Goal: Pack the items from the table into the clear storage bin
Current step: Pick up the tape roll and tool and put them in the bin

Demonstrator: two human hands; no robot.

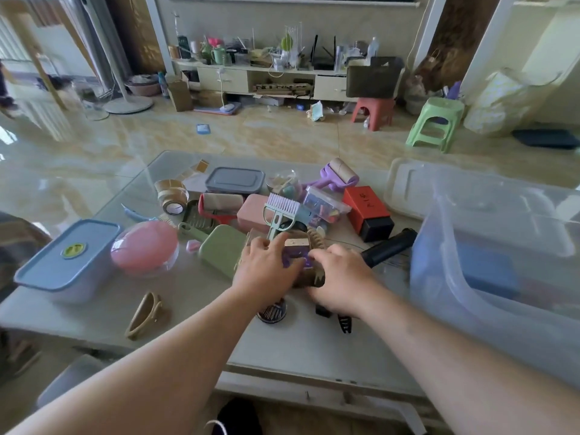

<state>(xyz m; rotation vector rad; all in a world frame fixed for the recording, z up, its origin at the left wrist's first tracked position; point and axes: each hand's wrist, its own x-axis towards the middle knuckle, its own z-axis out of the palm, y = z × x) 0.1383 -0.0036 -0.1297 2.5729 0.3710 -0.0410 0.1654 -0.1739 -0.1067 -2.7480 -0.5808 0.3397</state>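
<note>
Left hand (266,271): fingers curled over the near end of a brown and purple item (303,263), holding it.
Right hand (339,277): gripping the same item's other side; two hands judged to steady a bulky lift.
Held item: centre of table (194,312), between both hands, identity unclear.
Clear storage bin (489,277): just right of the right hand, open, within easy reach.
Black cylinder (389,246): beyond the right hand.
Tan hair clip (146,313): left of the left forearm.

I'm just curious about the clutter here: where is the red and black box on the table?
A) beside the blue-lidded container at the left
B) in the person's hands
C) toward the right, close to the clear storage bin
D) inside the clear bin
C: the red and black box lies on the table on the right side of the pile, near the clear storage bin, with neither hand on it.
</note>
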